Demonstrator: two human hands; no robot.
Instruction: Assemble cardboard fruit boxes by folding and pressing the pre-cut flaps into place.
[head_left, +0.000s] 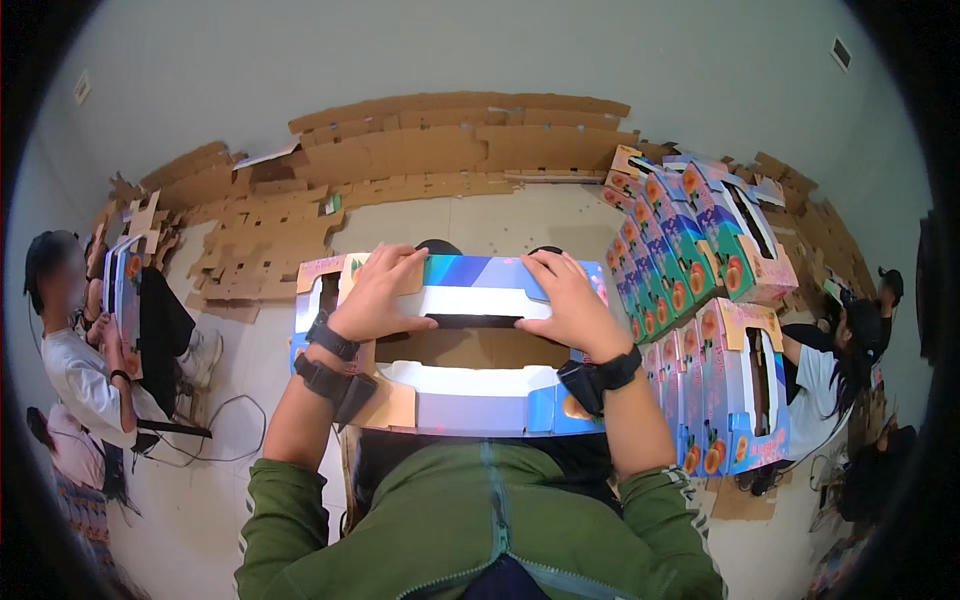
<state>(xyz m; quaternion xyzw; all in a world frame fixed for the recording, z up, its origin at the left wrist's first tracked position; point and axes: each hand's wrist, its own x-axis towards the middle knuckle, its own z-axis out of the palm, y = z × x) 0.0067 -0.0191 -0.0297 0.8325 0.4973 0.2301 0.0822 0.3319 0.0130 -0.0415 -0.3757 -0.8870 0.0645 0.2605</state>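
A colourful printed cardboard box [470,412] lies across my lap, with a wide opening in its upper face and brown card visible inside. My left hand [382,290] grips the box's far panel near its left end, fingers over the outer edge and thumb at the opening. Toward the right end of that same panel, my right hand [570,305] holds it in a like way, its thumb also at the opening. A white strip of card runs between the two thumbs. Dark straps with small modules circle both wrists.
Finished-looking fruit-print boxes [655,270] stand in rows at the right, with more boxes [740,400] nearer me. Flattened brown cardboard [400,150] lines the far wall and floor. A seated person [80,370] at the left holds a similar box; another person [830,370] sits at the right.
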